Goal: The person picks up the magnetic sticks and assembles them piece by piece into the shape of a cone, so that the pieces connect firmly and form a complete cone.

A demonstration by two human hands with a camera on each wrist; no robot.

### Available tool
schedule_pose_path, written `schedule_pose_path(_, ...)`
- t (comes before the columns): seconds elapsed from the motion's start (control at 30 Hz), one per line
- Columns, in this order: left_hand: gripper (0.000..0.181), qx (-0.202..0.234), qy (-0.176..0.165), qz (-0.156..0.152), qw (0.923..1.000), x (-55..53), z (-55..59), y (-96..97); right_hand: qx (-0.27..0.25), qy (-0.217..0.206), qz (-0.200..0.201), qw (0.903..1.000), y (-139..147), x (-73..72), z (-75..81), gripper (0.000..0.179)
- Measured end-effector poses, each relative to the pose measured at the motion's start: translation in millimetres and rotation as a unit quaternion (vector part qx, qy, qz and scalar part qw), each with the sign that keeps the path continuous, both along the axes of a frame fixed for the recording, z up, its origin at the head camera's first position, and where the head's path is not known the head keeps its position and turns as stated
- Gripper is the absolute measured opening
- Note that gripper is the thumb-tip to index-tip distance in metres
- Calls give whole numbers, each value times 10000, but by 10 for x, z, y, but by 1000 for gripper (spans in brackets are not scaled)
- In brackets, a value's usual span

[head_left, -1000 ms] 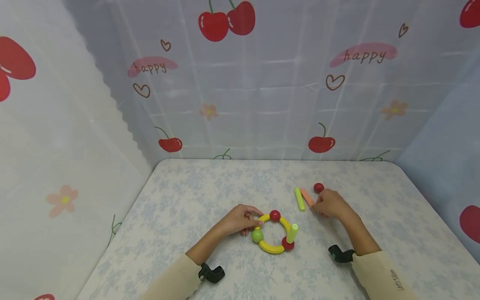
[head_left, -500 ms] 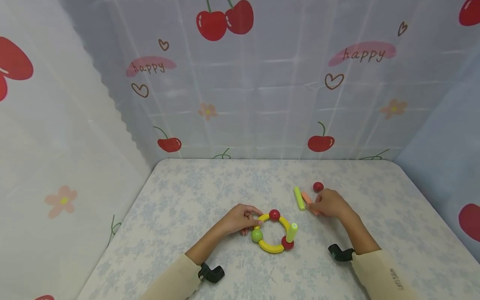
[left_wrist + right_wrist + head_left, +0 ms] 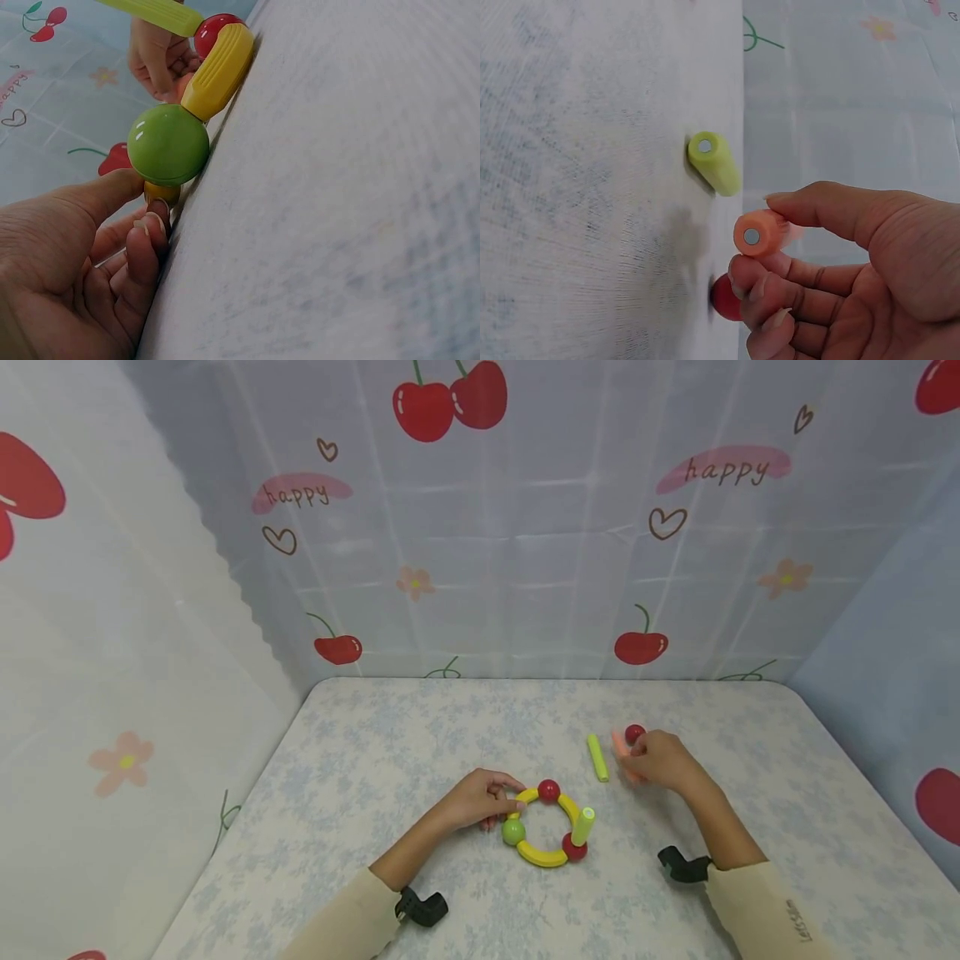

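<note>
My right hand [image 3: 663, 758] pinches an orange magnetic rod [image 3: 759, 232] between thumb and fingers. In the right wrist view the rod appears raised off the table, its silver magnet end facing the camera. My left hand [image 3: 474, 798] holds a yellow curved piece of a ring on the table, and its fingertips cover part of that piece. The ring joins several yellow curved rods [image 3: 542, 857], a green ball [image 3: 169, 145] and two red balls [image 3: 549, 790]. From the near right red ball [image 3: 575, 847] of the ring, a lime-green rod [image 3: 583, 827] stands up.
A loose lime-green rod [image 3: 597, 758] lies left of my right hand. Just behind that hand is a loose red ball [image 3: 635, 732], partly hidden by fingers in the right wrist view. The patterned table [image 3: 390, 735] meets a printed curtain [image 3: 487, 543] at its back edge.
My right hand has taken hold of the orange rod and moved it slightly right, away from the loose lime-green rod. The left hand and the ring stay in place.
</note>
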State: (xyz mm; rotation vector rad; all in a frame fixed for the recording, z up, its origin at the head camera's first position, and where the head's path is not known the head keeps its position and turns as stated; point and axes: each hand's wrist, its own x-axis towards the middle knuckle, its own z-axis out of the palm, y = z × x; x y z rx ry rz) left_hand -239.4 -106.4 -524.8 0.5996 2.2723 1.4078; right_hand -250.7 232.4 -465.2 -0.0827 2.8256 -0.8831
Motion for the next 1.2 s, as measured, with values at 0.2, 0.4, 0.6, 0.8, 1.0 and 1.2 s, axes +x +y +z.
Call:
schedule_pose_path(0.2, 28, -44, 40, -23, 10000, -2, 1, -3, -366, 180, 84, 9991, -59, 34, 75, 25)
schedule_pose_path(0.4, 27, -34, 22, -19, 10000, -5, -4, -5, -967, 312, 518, 9935, -176, 40, 98, 20)
schedule_pose_path(0.6, 27, -34, 0, -18, 10000, -5, 2, -2, -1110, 627, 950, 9873, -266, 43, 78, 13)
schedule_pose_path(0.8, 26, -35, 1, -2, 10000, -11, 1, 2, -1307, 1031, 1172, 9791, -369, 79, 67, 6)
schedule_pose_path(1.0, 26, 8, -12, 8, 10000, -14, 1, 5, -1516, 999, 1219, 9758, -489, 123, 65, 13)
schedule_pose_path(1.2, 26, -12, 6, 3, 10000, -14, 0, 3, -1578, 1030, 1363, 9726, -562, 150, 55, 14)
